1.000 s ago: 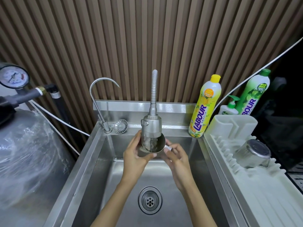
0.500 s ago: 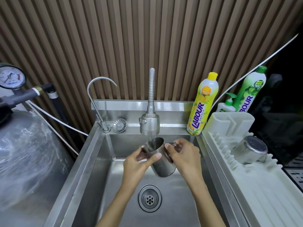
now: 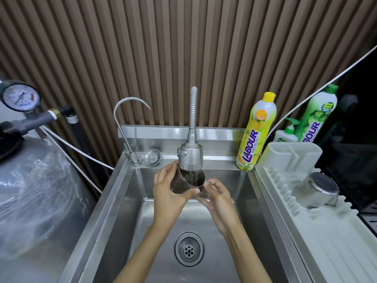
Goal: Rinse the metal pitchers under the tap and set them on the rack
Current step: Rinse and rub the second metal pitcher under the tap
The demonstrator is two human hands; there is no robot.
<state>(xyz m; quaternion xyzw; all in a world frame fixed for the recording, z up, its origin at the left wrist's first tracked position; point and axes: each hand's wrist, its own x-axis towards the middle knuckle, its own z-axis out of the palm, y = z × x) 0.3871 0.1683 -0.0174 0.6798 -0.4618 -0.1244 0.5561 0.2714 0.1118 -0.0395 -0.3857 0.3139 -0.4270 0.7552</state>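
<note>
Both hands held a metal pitcher (image 3: 188,181) directly under the tap head (image 3: 190,157), its open mouth tipped up to catch the running water: the left hand (image 3: 170,189) wrapped its side, and the right hand (image 3: 217,196) had a grip on its near end. Below the tap lay the sink (image 3: 114,211) with its drain (image 3: 189,248). To the right of the tap, a second pitcher (image 3: 317,189) sat upside down on the white rack (image 3: 326,231), behind a yellow soap bottle (image 3: 256,132).

I see pitcher (image 3: 188,181) bottom hidden behind my left hand (image 3: 170,193) | handle covered by right hand (image 3: 217,198) | green bottle (image 3: 318,115) partly behind rack (image 3: 306,211)
</note>
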